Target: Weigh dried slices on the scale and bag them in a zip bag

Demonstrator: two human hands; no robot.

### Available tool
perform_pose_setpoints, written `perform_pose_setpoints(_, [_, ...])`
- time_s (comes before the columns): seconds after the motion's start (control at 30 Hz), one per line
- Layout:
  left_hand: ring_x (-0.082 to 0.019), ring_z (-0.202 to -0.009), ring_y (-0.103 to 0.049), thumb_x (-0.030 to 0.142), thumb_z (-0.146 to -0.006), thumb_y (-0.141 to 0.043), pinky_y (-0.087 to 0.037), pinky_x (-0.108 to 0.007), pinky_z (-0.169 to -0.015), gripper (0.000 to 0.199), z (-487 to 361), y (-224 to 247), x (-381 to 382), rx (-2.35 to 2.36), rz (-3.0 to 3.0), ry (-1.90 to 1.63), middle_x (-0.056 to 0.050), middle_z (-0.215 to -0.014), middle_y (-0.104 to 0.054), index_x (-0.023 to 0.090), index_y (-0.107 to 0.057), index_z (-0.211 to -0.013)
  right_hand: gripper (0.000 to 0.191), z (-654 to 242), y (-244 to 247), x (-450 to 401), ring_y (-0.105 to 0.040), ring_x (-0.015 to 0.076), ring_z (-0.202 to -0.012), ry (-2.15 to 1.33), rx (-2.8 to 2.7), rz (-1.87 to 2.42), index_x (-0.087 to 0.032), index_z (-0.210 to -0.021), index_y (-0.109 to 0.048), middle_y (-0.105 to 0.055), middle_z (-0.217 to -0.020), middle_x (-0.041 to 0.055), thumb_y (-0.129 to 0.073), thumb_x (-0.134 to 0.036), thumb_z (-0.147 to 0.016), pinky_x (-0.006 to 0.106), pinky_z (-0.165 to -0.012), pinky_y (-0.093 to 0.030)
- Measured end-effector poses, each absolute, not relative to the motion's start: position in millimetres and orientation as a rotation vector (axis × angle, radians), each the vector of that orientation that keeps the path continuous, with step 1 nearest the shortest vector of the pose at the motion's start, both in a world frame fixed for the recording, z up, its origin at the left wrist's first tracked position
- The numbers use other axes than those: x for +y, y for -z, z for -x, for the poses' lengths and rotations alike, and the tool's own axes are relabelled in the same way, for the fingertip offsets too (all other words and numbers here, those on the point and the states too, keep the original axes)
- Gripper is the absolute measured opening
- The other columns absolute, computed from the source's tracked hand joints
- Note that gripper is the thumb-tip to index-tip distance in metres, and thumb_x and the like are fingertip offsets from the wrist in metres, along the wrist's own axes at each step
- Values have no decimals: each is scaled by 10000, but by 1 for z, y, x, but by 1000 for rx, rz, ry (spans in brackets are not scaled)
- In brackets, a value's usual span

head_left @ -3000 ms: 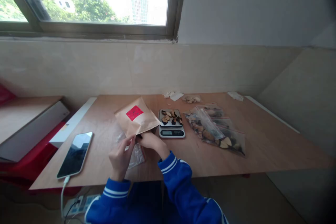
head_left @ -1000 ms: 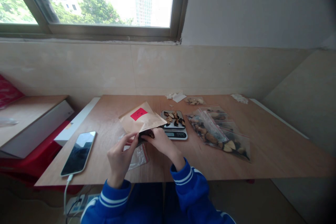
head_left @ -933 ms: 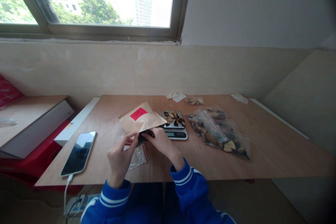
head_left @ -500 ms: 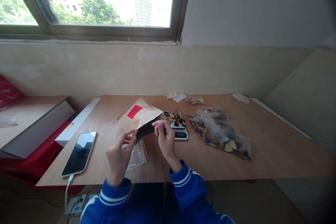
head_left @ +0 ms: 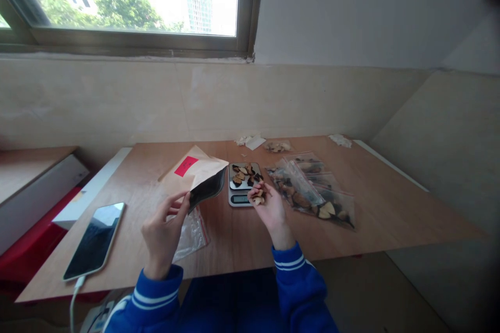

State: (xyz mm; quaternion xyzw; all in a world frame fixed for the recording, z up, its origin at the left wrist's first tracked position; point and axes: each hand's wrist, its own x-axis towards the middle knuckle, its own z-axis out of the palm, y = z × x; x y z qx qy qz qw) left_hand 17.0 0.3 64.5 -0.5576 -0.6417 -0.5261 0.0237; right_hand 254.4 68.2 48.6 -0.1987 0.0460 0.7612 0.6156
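My left hand (head_left: 166,229) pinches the edge of a paper pouch (head_left: 201,166) that has a red label and a dark, open mouth facing right. Palm up, my right hand (head_left: 270,210) holds some dried slices (head_left: 258,197) in its curled fingers, over the front right corner of a small digital scale (head_left: 236,200). More dark-edged dried slices (head_left: 240,171) lie on the scale's plate. A clear zip bag (head_left: 193,237) lies on the table beneath the pouch.
Zip bags of dried slices (head_left: 302,200) lie right of the scale. A smaller bag (head_left: 278,146) and white scraps (head_left: 253,141) are at the table's back. A phone (head_left: 95,239) with a cable lies at the left. Another white scrap (head_left: 340,140) is at the back right.
My right hand has left the pouch's mouth and moved right to the scale, its palm turned up with slices showing. My left hand still holds the pouch. The view has shifted right.
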Motion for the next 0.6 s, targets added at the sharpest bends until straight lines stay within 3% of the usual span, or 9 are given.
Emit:
perform_pose_setpoints(0.1, [-116,-559,-650,491,-832,-655,-457,-197,-525,301,-17,-65,0,-1985,1730,1622,17,-665,-692,227,-741,-948,121,-261,-43,68,-600,118,-639,-1771,60,481,-188,-790,-566,-617,-744,27,-489,-95,-800,249,-605,-567])
perform_pose_setpoints(0.27, [-118,-555,-647,497,-833,-652,-461,-203,-535,308,-19,-66,0,-1989,1715,1618,20,-647,-681,223,-740,-942,304,-269,-34,69,-670,135,-781,-1761,-24,550,-190,-869,-624,-681,-870,46,-465,0,-692,252,-676,-589])
perform_pose_setpoints(0.47, [-118,-568,-650,506,-836,-642,-464,-202,-544,321,-19,-65,0,-2004,1737,1625,16,-660,-681,221,-738,-949,348,-271,-20,66,-692,143,-975,-1684,-248,608,-206,-968,-681,-721,-1048,49,-524,9,-745,223,-733,-608])
perform_pose_setpoints(0.6, [-113,-556,-645,508,-836,-640,-459,-201,-539,319,-19,-65,0,-1994,1735,1624,19,-644,-677,221,-741,-934,310,-275,-8,65,-657,184,-1111,-1549,-401,654,-194,-989,-704,-722,-1100,66,-579,-26,-760,301,-899,-599])
